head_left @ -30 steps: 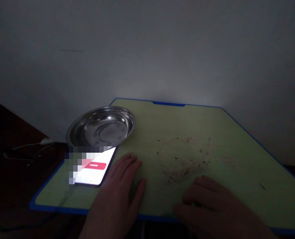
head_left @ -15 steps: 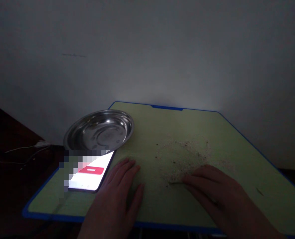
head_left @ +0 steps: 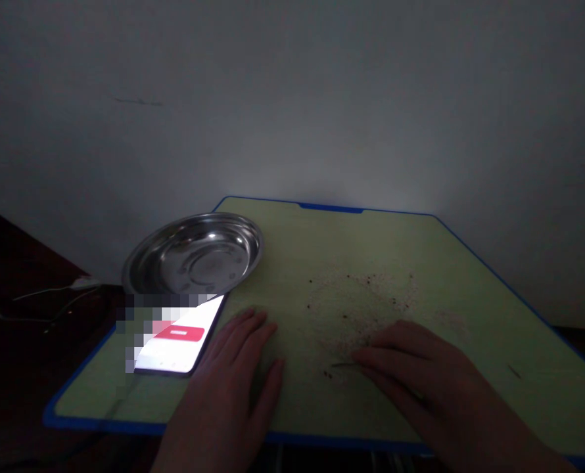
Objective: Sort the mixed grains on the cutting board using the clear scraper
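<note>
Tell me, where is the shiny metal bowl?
In the head view, the metal bowl sits at the table's far left corner, just behind the lit phone, beyond the left hand.

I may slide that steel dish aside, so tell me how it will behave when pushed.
The steel dish looks thin and shallow, so probably light and quick to slide on the smooth green board. Part of it seems to overhang the board's left edge, so a push could tip it. Its polished rim may feel slippery.

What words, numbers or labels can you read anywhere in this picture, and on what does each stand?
None can be read.
Phone: its lit screen shows a red button with a white mark too small to read; the rest is blurred.
Steel dish, green table: no lettering visible.
</note>
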Motion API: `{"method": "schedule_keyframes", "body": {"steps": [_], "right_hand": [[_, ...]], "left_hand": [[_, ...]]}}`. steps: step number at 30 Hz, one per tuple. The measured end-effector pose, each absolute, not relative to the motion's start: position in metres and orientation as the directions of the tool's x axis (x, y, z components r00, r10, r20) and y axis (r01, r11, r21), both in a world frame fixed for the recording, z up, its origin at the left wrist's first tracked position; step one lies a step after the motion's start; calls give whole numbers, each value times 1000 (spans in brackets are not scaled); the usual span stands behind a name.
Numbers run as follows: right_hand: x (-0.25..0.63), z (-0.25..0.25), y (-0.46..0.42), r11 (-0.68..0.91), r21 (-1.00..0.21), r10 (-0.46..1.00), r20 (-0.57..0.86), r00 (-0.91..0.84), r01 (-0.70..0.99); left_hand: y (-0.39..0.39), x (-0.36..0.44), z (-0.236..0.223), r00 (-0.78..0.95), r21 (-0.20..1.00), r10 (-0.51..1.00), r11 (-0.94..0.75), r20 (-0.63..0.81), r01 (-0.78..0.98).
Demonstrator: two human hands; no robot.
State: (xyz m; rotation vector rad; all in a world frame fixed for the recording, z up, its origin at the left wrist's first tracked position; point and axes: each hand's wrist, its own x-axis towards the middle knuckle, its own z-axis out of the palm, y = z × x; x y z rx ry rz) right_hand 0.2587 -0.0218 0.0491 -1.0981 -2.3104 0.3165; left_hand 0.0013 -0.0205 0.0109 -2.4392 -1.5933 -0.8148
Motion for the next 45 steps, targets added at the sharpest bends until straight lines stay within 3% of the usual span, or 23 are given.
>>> {"method": "schedule_keyframes", "body": {"steps": [12,22,30,45], "right_hand": [[263,59,-29,669,-369,742,386,-549,645],[265,43,-33,610,-419,793,312,-524,673],[260,43,-24,576,-446,816,355,-456,685],[262,52,-31,589,-478,802,249,-542,652]], "left_hand": [[-21,0,7,261,266,842,-418,473,869],[-19,2,7,270,244,823,-433,500,868],[-21,3,9,267,252,838,-421,475,871],[-21,2,11,268,260,837,-425,477,867]]}}
